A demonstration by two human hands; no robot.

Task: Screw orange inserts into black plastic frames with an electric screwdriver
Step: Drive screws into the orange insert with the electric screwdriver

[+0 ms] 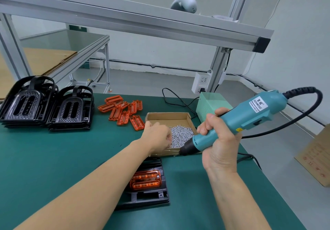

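Left hand in the screw box, driver held ready

The left hand (157,134) reaches into the cardboard box (167,116), fingers curled down among the loose screws (182,135); whether one is pinched I cannot tell. Just right of the box, the right hand (219,140) wraps the teal electric screwdriver (237,121), tip angled down toward the box's near edge. Directly in front of the box lies a black frame (148,194) with an orange insert (145,179) seated in it; spare inserts (123,111) lie left of the box, stacked frames (44,104) further left. The screws look tiny and slippery, best pinched by the head; the plastic parts seem light and stiff.
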